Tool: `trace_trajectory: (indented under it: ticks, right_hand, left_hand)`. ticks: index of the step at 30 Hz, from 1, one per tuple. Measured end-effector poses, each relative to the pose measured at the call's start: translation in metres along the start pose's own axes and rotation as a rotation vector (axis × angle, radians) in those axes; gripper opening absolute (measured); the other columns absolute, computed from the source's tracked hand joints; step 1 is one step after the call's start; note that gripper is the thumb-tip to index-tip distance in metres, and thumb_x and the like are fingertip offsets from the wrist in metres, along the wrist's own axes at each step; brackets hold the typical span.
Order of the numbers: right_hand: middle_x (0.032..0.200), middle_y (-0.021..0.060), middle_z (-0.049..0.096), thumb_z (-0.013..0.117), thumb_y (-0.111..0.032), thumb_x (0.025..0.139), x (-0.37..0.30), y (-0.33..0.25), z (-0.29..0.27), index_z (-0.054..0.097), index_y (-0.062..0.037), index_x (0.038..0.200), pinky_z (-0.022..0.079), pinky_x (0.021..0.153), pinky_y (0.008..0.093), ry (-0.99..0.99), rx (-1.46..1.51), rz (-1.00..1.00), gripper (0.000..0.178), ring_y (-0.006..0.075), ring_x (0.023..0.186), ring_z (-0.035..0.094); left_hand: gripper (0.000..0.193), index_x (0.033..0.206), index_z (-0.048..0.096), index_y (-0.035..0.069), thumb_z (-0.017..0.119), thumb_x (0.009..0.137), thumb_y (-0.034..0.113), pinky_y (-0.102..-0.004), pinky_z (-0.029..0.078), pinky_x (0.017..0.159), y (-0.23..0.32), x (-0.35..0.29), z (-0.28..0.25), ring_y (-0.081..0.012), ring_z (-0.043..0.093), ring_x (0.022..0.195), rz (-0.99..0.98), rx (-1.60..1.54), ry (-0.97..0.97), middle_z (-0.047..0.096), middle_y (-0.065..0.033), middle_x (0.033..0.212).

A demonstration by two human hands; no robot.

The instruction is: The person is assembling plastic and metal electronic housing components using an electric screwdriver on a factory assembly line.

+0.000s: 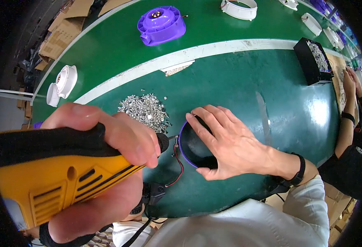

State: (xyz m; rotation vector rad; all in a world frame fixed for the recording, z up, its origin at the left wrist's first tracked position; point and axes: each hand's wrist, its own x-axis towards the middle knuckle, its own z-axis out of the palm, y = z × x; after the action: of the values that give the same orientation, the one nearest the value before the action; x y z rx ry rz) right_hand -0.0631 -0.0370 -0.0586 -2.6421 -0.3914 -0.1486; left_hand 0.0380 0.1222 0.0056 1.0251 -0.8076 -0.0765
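My left hand (119, 136), large in the foreground, is wrapped round a yellow and black electric screwdriver (66, 177). Its bit points right and reaches the left edge of a round dark part with a purple rim (184, 152). Small metal pieces show at that edge, too small to make out. My right hand (234, 152) grips this part from the right, thumb near the low side and fingers across the top. The hand hides much of it. From its left edge a thin red and black wire (182, 166) curls down to the table.
Beyond the screwdriver lies a pile of small silver screws (146, 111). A black bin of screws (312, 61) stands far right, near another person's arm (344, 123). On the far green strip sit a purple fan-like housing (162, 25), a white ring (239, 9) and white housings (67, 80).
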Motion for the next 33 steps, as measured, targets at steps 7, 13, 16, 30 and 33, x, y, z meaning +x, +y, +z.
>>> trace_trajectory:
  ticks: [7,13,16,30,33]
  right_hand:
    - [0.120,0.0258,0.044,0.065,-0.043,0.063,0.000,0.000,-0.003,0.041,0.0120,0.122,0.033,0.099,0.0456,0.004,0.007,-0.016,0.084,0.0378,0.113,0.042]
    - [0.119,0.0263,0.045,0.065,-0.042,0.062,0.001,-0.002,-0.003,0.042,0.0126,0.121,0.032,0.101,0.0462,0.024,0.013,-0.030,0.084,0.0385,0.113,0.043]
    - [0.119,0.0265,0.045,0.065,-0.040,0.062,0.004,-0.003,-0.009,0.042,0.0127,0.121,0.031,0.102,0.0468,-0.004,-0.006,-0.036,0.083,0.0388,0.113,0.043]
    - [0.118,0.0245,0.046,0.064,-0.045,0.065,0.003,0.000,-0.004,0.043,0.0103,0.121,0.032,0.101,0.0462,0.052,-0.009,-0.027,0.081,0.0371,0.113,0.043]
    - [0.118,0.0243,0.046,0.064,-0.046,0.065,0.004,-0.001,-0.003,0.044,0.0097,0.121,0.032,0.100,0.0457,0.046,-0.025,-0.035,0.082,0.0369,0.112,0.044]
  left_hand:
    - [0.089,0.118,0.034,0.001,0.044,0.073,0.077,-0.0291,0.034,0.037,0.004,0.003,0.004,-0.0158,0.041,0.043,-0.022,0.009,0.007,0.047,-0.0069,0.070]
    - [0.090,0.115,0.036,0.001,0.046,0.070,0.079,-0.0283,0.035,0.035,0.002,0.007,0.005,-0.0153,0.041,0.042,0.023,-0.007,-0.078,0.047,-0.0063,0.068]
    - [0.091,0.113,0.037,0.002,0.045,0.068,0.080,-0.0276,0.035,0.034,0.006,0.009,0.014,-0.0148,0.041,0.041,-0.102,0.002,-0.015,0.047,-0.0055,0.064]
    - [0.089,0.117,0.037,-0.001,0.043,0.074,0.076,-0.0278,0.038,0.037,0.006,0.014,0.004,-0.0154,0.044,0.043,0.007,0.079,0.044,0.047,-0.0073,0.065]
    - [0.090,0.120,0.033,-0.003,0.042,0.076,0.075,-0.0282,0.038,0.037,0.012,0.016,0.005,-0.0162,0.043,0.044,-0.003,0.113,0.048,0.046,-0.0082,0.066]
